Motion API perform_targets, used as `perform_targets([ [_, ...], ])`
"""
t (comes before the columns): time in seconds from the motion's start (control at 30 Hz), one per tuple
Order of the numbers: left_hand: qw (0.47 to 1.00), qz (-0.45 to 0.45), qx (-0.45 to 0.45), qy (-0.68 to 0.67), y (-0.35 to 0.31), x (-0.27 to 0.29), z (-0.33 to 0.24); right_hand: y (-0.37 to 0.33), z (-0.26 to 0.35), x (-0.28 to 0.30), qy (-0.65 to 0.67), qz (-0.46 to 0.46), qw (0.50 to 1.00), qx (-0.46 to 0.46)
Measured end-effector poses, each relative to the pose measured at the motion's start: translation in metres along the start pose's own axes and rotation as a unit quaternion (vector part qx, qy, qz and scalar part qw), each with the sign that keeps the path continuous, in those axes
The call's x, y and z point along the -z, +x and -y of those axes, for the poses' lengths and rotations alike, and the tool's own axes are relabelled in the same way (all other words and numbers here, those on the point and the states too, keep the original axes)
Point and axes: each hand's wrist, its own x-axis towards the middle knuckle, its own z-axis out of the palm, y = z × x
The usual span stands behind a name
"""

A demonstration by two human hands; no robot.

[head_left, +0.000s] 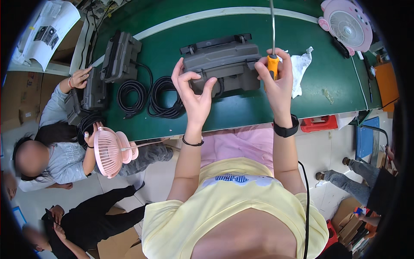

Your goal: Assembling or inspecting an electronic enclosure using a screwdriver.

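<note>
In front of me on the green table sits a dark grey plastic case (222, 58) with a handle bar along its far side and a short ribbed cable at its near side. My left hand (193, 95) grips the case's left end, thumb and fingers against its near corner. At the right end, my right hand (278, 84) is wrapped round a screwdriver (272, 65) with a yellow-orange and black handle, its shaft pointing up and away. The right thumb and fingertips are close to the case's right latch; whether they touch it I cannot tell.
Coiled black cables (166, 98) lie left of the case, beside another grey case (120, 56). A co-worker's hand (79, 78) rests on more cases. A pink clip fan (110, 151) stands at the table's near edge. A white cloth (301, 69) and pink fan (347, 26) are at right.
</note>
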Motion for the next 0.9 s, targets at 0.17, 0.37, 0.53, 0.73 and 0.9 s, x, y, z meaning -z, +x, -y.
perform_targets([
  [0.17, 1.000, 0.010, 0.020, 0.003, 0.009, 0.001, -0.002, 0.009, -0.015, -0.005, -0.041, -0.007, 0.998, 0.042],
  [0.37, 0.996, 0.033, 0.069, -0.041, 0.023, 0.007, 0.012, 0.025, -0.035, -0.002, -0.158, -0.051, 0.984, 0.064],
  [0.53, 0.973, 0.023, 0.158, -0.167, 0.037, -0.002, -0.002, 0.033, -0.056, -0.002, -0.144, -0.007, 0.988, -0.050],
  [0.73, 0.953, 0.058, 0.191, -0.227, 0.040, 0.002, -0.003, 0.039, -0.061, -0.001, -0.122, 0.012, 0.991, -0.058],
  [0.9, 0.963, 0.053, 0.166, -0.207, 0.032, 0.003, 0.004, 0.039, -0.066, 0.000, -0.095, 0.040, 0.994, -0.040],
])
